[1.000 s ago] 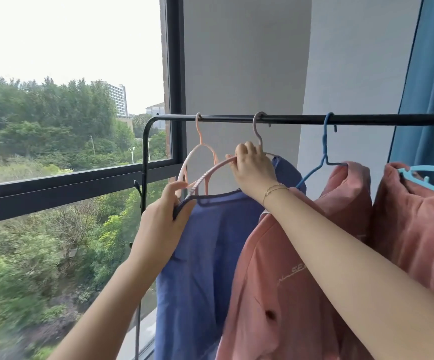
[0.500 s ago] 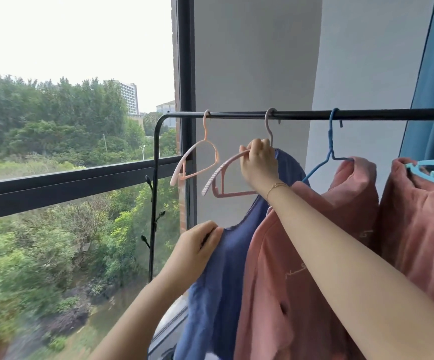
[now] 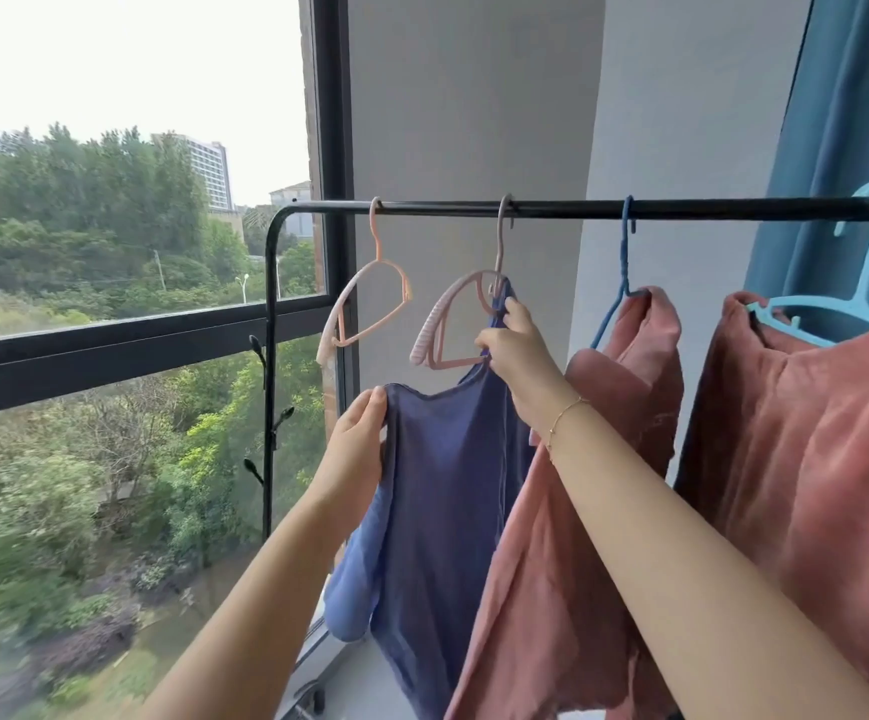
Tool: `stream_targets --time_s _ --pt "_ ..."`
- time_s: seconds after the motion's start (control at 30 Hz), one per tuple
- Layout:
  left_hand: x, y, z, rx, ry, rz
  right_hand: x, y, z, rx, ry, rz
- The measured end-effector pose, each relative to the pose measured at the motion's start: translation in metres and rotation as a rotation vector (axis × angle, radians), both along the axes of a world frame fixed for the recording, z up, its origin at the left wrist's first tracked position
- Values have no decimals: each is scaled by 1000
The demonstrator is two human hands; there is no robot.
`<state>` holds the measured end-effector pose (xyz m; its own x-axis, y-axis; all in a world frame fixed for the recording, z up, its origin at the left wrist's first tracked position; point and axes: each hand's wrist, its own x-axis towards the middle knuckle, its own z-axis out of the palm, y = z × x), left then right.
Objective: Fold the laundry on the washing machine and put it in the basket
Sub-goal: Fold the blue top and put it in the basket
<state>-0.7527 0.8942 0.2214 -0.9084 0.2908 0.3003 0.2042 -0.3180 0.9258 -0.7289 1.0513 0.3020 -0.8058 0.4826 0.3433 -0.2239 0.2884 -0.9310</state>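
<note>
The blue shirt (image 3: 442,491) hangs below the black rail (image 3: 577,208), one shoulder off the pink hanger (image 3: 453,324). The left hand (image 3: 354,449) grips its free shoulder edge; the right hand (image 3: 515,350) pinches the other shoulder at the hanger. An empty pink hanger (image 3: 370,304) hangs to the left with open air around it. The pink shirt (image 3: 577,511) presses against the blue shirt's right side, with a pink towel (image 3: 811,459) beyond it

both hands (image 3: 354,449) grip blue shirt (image 3: 448,485)
</note>
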Motion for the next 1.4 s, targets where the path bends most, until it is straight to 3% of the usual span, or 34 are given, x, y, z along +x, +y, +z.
stream_targets --time_s 0.1,0.17,0.47,0.57,0.67,0.77,1.0,1.17,1.4 --pt "2 8 -4 0 -4 -3 18 -9 -20 -268 -52 131" --pt "2 11 -7 14 -37 -18 28 -14 -31 -318 -60 158" --pt "5 12 -27 -65 -100 4 22 -15 -83 -370 -43 -47" --pt "9 8 -26 -85 -104 52 3 -9 -89 -368 -4 -23" --pt "11 0 -22 -106 -28 8 -17 -3 -85 -373 -8 2" --pt "9 -8 -19 -291 81 -5 -29 5 -85 -356 -7 -35" --pt "-10 -17 -11 -309 116 78 -40 21 -86 28 -167 -165" --pt "-23 -10 -18 -374 138 82 -49 26 -131 -60 -277 -224" --pt "-30 -6 -38 -390 114 97 -37 25 -185 -258 -262 -271"
